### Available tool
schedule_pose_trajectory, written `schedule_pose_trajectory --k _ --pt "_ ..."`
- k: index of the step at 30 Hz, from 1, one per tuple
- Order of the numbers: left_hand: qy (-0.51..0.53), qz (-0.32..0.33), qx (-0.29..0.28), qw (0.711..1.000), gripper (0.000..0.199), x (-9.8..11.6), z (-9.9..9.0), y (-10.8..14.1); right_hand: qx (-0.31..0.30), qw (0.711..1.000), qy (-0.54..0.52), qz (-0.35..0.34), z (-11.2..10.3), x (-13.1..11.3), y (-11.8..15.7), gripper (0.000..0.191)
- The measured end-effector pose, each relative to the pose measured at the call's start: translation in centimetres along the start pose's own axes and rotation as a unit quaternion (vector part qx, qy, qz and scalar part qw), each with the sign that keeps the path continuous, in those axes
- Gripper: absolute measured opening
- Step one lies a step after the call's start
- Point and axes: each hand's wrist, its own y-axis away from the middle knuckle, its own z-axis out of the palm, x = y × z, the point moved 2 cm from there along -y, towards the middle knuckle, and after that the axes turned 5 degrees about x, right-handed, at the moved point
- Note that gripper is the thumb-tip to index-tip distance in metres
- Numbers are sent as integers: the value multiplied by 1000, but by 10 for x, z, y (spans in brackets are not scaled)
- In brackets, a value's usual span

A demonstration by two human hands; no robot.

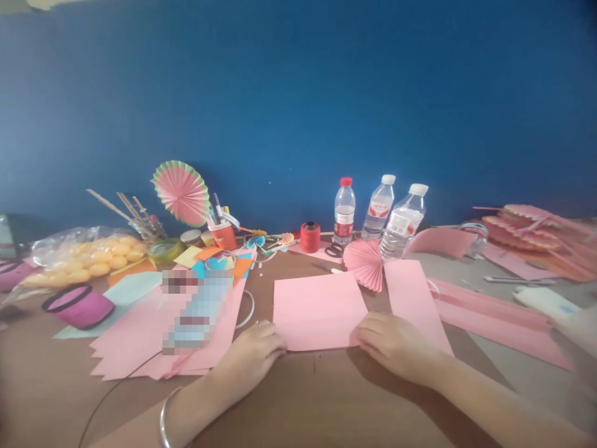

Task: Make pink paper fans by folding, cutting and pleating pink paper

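A pink sheet of paper (319, 311) lies on the brown tabletop in front of me. At its lower left corner is my left hand (259, 351), fingers bent together on the paper's edge. My right hand (394, 348) is closed at the lower right corner in the same manner, its fingertips partly hidden. A pleated pink paper fan (364, 262) rests just behind the sheet. To the right, another pink strip of paper (415, 292) passes beside my right hand.
A pink paper stack (140, 330) lies left, near a purple fabric ring (84, 306). Along the back stand a red thread spool (310, 237), a red-capped bottle (344, 211), scissors (334, 250) and a red pen cup (222, 235). A folded pink strip (499, 323) lies right.
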Motion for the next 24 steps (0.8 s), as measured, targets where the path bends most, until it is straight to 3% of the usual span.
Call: schedule_pose_trajectory --k 3,8,12,14,18,24 --pt "12 -10 -8 1000 14 6 4 -7 -5 1000 27 -10 1 -17 -18 7" --pt "34 7 -38 999 7 20 17 -15 -8 997 -18 -74 14 -41 -44 12" --pt "32 47 -76 995 12 13 6 -12 -16 991 -77 -106 18 -36 -52 18" --pt "19 66 -80 994 15 6 -1 -9 -40 988 -115 -98 17 -29 -55 13" --pt "-2 83 -97 992 16 -2 -4 -5 -69 979 -179 -74 15 -22 -62 22" --pt "-38 132 -88 987 17 0 3 4 -49 983 -40 -174 14 -30 -68 24"
